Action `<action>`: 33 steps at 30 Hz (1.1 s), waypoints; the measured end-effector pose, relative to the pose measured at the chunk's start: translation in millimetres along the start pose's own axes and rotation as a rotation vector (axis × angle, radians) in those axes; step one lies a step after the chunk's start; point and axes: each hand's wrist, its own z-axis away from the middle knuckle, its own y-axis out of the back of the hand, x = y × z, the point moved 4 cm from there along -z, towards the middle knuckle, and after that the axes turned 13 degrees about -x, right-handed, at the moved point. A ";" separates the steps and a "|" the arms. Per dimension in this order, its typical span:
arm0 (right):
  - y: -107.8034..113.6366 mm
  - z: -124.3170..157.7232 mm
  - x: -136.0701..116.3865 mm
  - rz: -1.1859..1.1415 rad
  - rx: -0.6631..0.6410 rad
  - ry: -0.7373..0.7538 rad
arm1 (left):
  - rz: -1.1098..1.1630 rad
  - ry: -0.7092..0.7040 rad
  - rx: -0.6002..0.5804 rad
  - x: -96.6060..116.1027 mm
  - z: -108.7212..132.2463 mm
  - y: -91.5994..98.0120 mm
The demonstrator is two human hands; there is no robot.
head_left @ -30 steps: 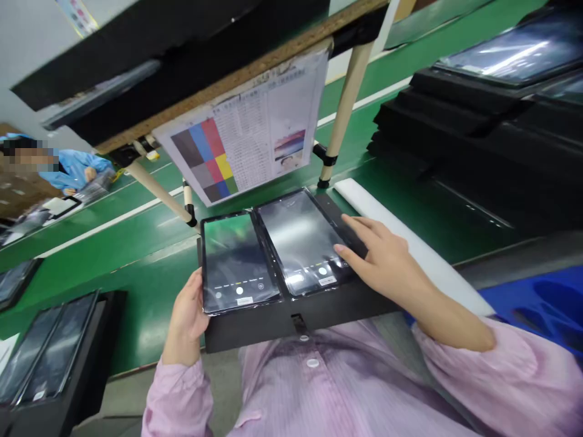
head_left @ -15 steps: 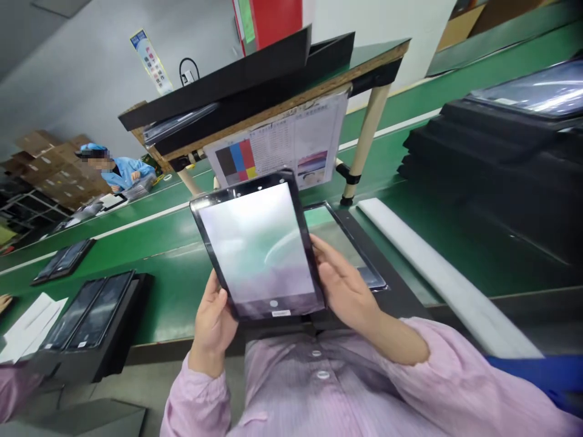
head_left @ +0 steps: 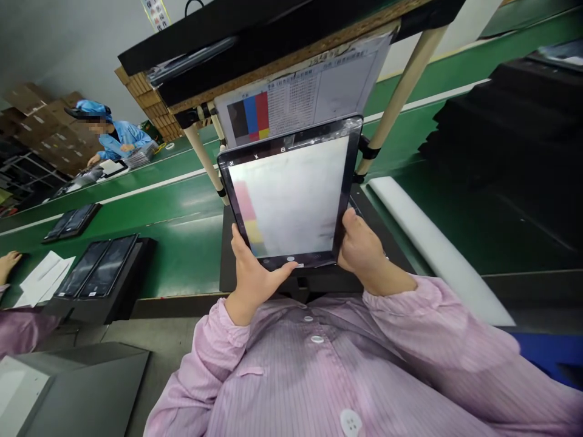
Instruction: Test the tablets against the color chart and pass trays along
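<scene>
A long green counter (head_left: 186, 252) crosses the room, a second green run lying beyond it with a pale line along it. Over the counter stands a shelf (head_left: 291, 65) on tan posts, carrying black trays. On the right, a dark stack of black cases (head_left: 496, 176) takes up much of the surface. At lower left, below the counter's edge, is a grey box (head_left: 95, 382); brown cartons (head_left: 43, 130) are piled far back, near a person in blue (head_left: 121, 136).

A white strip (head_left: 437, 249) lies slantwise between the stack and a black case (head_left: 232, 261) at the counter's front. From the shelf hangs a printed chart (head_left: 291, 100) with colour blocks. The tablet (head_left: 291, 200) is held up, tilted, above the black case; it blocks the chart's lower part and covers much of the case. Its lit screen is mostly white, with pink and yellow patches along the left side.

To the left, two dark tablets (head_left: 102, 267) lie side by side on a black tray, next to white papers (head_left: 45, 276), with another person's hand (head_left: 8, 264) just beyond.

The left hand (head_left: 252, 276) is clamped on the tablet's lower left corner, thumb along the bottom edge; the right hand (head_left: 364, 252) grips its right edge. The fingers behind it are hidden.
</scene>
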 end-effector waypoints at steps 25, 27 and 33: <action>6.4 -7.3 8.3 0.222 0.020 0.063 | -0.020 0.044 0.021 -3.1 1.2 -7.4; 5.3 -7.7 10.6 0.164 -0.001 0.065 | 0.038 0.037 0.031 -5.5 0.9 -5.4; 2.6 5.5 -5.1 0.228 -0.061 0.119 | 0.835 0.192 -0.053 -22.1 -6.7 7.3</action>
